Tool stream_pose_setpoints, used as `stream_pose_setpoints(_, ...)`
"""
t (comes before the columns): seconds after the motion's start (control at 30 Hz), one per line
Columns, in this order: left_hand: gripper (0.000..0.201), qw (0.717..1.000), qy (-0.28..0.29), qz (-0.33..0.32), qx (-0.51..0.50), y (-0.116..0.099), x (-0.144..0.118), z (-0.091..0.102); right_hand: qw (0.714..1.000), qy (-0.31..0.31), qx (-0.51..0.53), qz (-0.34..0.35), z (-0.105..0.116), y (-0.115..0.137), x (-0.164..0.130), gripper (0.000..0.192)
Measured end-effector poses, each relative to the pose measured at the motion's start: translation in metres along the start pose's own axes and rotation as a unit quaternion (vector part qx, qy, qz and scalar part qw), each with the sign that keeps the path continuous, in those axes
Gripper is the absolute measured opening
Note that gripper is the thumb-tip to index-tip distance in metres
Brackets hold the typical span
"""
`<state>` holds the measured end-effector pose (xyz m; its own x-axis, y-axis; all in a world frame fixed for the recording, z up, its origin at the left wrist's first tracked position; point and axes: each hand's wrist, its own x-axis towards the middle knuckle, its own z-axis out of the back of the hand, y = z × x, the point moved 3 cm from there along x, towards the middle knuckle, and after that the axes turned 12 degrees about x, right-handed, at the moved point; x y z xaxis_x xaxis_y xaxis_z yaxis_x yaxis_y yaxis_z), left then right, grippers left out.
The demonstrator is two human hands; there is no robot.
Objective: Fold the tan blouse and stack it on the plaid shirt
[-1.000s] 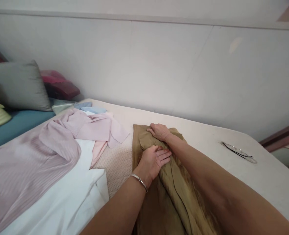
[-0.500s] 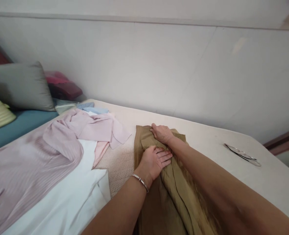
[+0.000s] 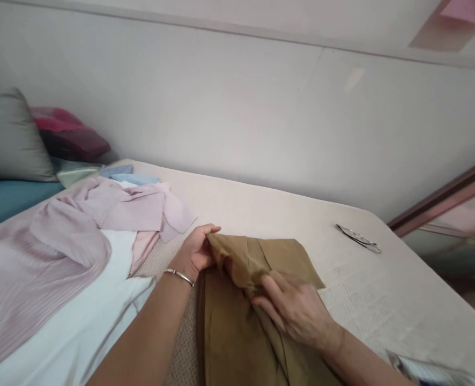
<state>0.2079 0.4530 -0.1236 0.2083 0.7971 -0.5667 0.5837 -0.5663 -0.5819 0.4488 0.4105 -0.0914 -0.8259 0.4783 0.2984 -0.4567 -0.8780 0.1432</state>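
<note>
Olive-brown trousers (image 3: 229,327) lie lengthwise in front of me, with their upper end folded over toward me. At the fold's left corner, my left hand (image 3: 199,246) grips the cloth, a silver bangle on its wrist. My right hand (image 3: 294,305) is closed on the folded-over part near the middle, its fingers slightly blurred. Part of the cloth beneath the right hand is hidden.
To the left lie a lilac ribbed garment (image 3: 60,241) and a white garment (image 3: 80,305). Eyeglasses (image 3: 358,238) rest at the right on the pale bed cover (image 3: 237,198). Behind stands a white wall (image 3: 221,107); a grey pillow (image 3: 12,134) is at far left.
The trousers' upper end has been folded toward me. My left hand moved left to its corner and closed; my right hand came nearer and grips the folded part. The view shifted right.
</note>
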Motion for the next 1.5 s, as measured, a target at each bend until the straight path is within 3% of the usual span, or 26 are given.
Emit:
stream_pose_setpoints(0.1, 0.018, 0.998, -0.032, 0.007, 0.046, 0.0, -0.002, 0.006, 0.982, -0.105, 0.02, -0.153, 0.025, -0.032, -0.021, 0.033)
stream_pose_setpoints(0.17, 0.018, 0.997, -0.02, 0.001, 0.069, 0.0, -0.004, 0.009, 0.939, -0.159, 0.013, -0.306, 0.036, -0.069, -0.027, 0.032)
stream_pose_setpoints(0.23, 0.016, 0.995, -0.016, -0.013, 0.093, -0.001, -0.006, 0.01, 0.888, -0.165, 0.047, -0.427, 0.036, -0.102, -0.03, 0.032)
stream_pose_setpoints(0.33, 0.017, 0.992, -0.011, -0.036, 0.123, 0.001, -0.006, 0.007, 0.839, -0.149, 0.17, -0.495, 0.024, -0.13, -0.027, 0.036)
stream_pose_setpoints(0.5, 0.021, 0.988, -0.01, -0.037, 0.151, 0.008, -0.002, 0.004, 0.732, -0.22, 0.431, -0.481, 0.009, -0.13, -0.021, 0.045)
stream_pose_setpoints(0.57, 0.021, 0.98, 0.0, -0.069, 0.188, 0.008, -0.002, 0.005, 0.73, -0.21, 0.446, -0.474, 0.005, -0.127, -0.021, 0.047)
stream_pose_setpoints(0.67, 0.021, 0.96, 0.053, -0.101, 0.256, 0.004, -0.005, 0.006, 0.765, -0.161, 0.402, -0.478, 0.0, -0.127, -0.026, 0.046)
stream_pose_setpoints(0.77, 0.029, 0.953, 0.073, -0.102, 0.277, -0.003, -0.012, 0.01, 0.762, -0.168, 0.436, -0.448, -0.002, -0.131, -0.027, 0.05)
stream_pose_setpoints(0.9, 0.034, 0.957, 0.038, -0.109, 0.268, -0.01, -0.015, 0.02, 0.714, -0.207, 0.515, -0.427, 0.0, -0.14, -0.019, 0.058)
stream_pose_setpoints(1.0, 0.035, 0.958, 0.057, -0.101, 0.262, -0.008, -0.013, 0.019, 0.653, -0.188, 0.601, -0.42, -0.003, -0.143, -0.011, 0.062)
stream_pose_setpoints(1.07, 0.035, 0.96, 0.075, -0.095, 0.252, -0.006, -0.011, 0.016, 0.635, -0.176, 0.623, -0.421, -0.003, -0.144, -0.009, 0.062)
stream_pose_setpoints(1.37, 0.031, 0.971, 0.015, -0.115, 0.209, -0.008, -0.003, 0.02, 0.629, -0.293, 0.593, -0.408, -0.014, -0.147, -0.005, 0.048)
stream_pose_setpoints(1.5, 0.037, 0.962, -0.004, -0.121, 0.243, -0.008, -0.001, 0.022, 0.658, -0.323, 0.548, -0.401, -0.028, -0.15, -0.003, 0.047)
